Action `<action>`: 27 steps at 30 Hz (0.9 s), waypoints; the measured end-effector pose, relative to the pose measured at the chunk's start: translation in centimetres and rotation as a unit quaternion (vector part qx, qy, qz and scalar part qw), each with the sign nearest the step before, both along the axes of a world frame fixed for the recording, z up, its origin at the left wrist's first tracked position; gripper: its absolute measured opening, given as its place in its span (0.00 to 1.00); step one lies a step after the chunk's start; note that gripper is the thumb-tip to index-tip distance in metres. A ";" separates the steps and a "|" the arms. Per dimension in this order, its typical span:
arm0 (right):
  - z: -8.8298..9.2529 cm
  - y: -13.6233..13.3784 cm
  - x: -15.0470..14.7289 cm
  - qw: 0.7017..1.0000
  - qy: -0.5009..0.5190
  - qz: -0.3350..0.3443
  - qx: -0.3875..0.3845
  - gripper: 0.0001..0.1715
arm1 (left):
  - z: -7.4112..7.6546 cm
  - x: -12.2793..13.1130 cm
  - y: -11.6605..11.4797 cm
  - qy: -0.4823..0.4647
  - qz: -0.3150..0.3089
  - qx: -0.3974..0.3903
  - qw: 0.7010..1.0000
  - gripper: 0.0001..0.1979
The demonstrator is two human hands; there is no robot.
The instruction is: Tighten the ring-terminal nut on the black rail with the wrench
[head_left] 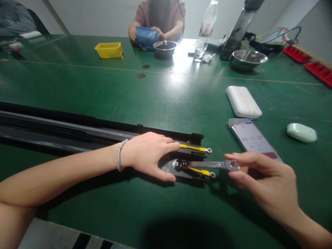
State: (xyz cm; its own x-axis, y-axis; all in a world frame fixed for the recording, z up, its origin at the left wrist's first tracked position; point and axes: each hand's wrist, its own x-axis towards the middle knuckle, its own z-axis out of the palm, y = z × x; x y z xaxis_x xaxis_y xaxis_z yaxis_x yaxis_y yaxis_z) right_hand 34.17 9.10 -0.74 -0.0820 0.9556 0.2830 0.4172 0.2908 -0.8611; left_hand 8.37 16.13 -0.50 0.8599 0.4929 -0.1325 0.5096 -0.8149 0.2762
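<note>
My left hand (149,154) lies flat over the end of a long black metal channel (85,133), thumb and forefinger spread apart. The forefinger touches the near end of a yellow wire with a ring terminal (195,148). A second yellow ring-terminal wire (201,171) lies lower, partly under the wrench. My right hand (269,183) pinches the open-jaw end of a combination wrench (207,165) between thumb and fingers. The wrench's dark ring end sits around a bolt (176,164) on the channel, between the left thumb and forefinger.
A phone (254,138) showing a timer, a white power bank (243,101) and a pale green case (301,132) lie right. Farther back are a yellow bin (109,50), metal bowls (165,47), a water bottle (206,33), red bins (297,53) and a person holding a blue container (147,37).
</note>
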 end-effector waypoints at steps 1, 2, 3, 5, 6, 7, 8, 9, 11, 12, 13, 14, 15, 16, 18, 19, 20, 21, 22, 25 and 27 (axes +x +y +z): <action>0.1 0.0 -0.1 1.000 -0.007 -0.007 -0.004 0.07 | 0.1 -0.1 -0.1 0.000 0.000 0.001 1.000 0.31; 0.2 0.1 -0.1 1.000 -0.013 -0.013 -0.007 0.07 | 0.1 -0.1 -0.2 0.000 0.001 0.002 1.000 0.30; 0.2 0.1 -0.2 1.000 -0.019 -0.018 -0.013 0.07 | 0.2 -0.1 -0.3 0.000 0.002 0.002 1.000 0.30; 0.2 0.3 -0.3 0.999 -0.032 -0.026 -0.021 0.09 | 0.3 -0.2 -0.5 0.001 0.003 0.002 1.000 0.30; 0.2 0.3 -0.3 0.999 -0.036 -0.028 -0.024 0.10 | 0.3 -0.1 -0.6 0.003 0.003 0.002 1.000 0.30; 0.2 0.4 -0.3 0.998 -0.039 -0.029 -0.026 0.12 | 0.3 -0.1 -0.7 0.006 0.002 0.000 1.000 0.30; 0.2 0.5 -0.3 0.998 -0.041 -0.030 -0.027 0.12 | 0.4 -0.1 -0.8 0.008 0.002 0.000 1.000 0.30; 0.2 0.5 -0.3 0.998 -0.042 -0.029 -0.028 0.13 | 0.4 -0.1 -0.8 0.009 0.001 -0.001 1.000 0.31; 0.1 0.5 -0.3 0.998 -0.042 -0.026 -0.028 0.13 | 0.4 -0.1 -0.9 0.010 0.001 -0.002 1.000 0.31; 0.1 0.6 -0.3 0.998 -0.042 -0.025 -0.029 0.13 | 0.4 -0.1 -0.9 0.008 0.001 -0.003 1.000 0.31; 0.0 0.6 -0.3 0.998 -0.042 -0.024 -0.030 0.12 | 0.4 -0.1 -0.9 0.006 0.000 -0.004 1.000 0.31; 0.0 0.5 -0.3 0.999 -0.039 -0.025 -0.029 0.12 | 0.4 -0.1 -0.9 0.003 0.001 -0.004 1.000 0.31; 0.0 0.5 -0.3 0.999 -0.038 -0.026 -0.027 0.12 | 0.4 -0.1 -0.9 0.001 0.001 -0.005 1.000 0.31; -0.1 0.5 -0.2 0.999 -0.038 -0.028 -0.025 0.11 | 0.3 -0.1 -0.8 -0.001 0.001 -0.004 1.000 0.31; -0.2 0.6 0.0 0.999 -0.040 -0.027 -0.019 0.10 | 0.1 0.0 -0.8 -0.003 0.002 -0.002 1.000 0.30; -0.3 0.6 0.2 0.999 -0.038 -0.024 -0.016 0.09 | 0.1 0.0 -0.7 -0.003 0.002 0.000 1.000 0.30; -0.3 0.6 0.4 0.999 -0.032 -0.018 -0.014 0.08 | 0.0 0.1 -0.7 -0.002 0.002 0.000 1.000 0.30; -0.4 0.6 0.6 1.000 -0.023 -0.012 -0.011 0.08 | -0.1 0.2 -0.6 0.000 0.002 0.000 1.000 0.30; -0.5 0.7 0.8 1.000 -0.016 -0.005 -0.011 0.07 | -0.2 0.2 -0.6 0.003 0.002 0.000 1.000 0.30; -0.8 0.7 1.4 1.000 0.002 0.028 0.002 0.09 | -0.5 0.4 -0.4 0.009 0.001 0.001 1.000 0.30; -1.0 0.7 1.7 0.997 0.027 0.073 0.009 0.10 | -0.6 0.5 -0.2 0.006 0.000 0.001 1.000 0.30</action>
State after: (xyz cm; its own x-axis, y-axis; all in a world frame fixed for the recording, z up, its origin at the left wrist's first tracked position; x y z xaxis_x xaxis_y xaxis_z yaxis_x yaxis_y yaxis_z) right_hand 35.83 9.77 -1.75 -0.2041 0.9291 0.3086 0.3221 0.3614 -0.8750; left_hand 8.89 15.96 -1.07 0.8586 0.4926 -0.1417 0.5123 -0.8157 0.2686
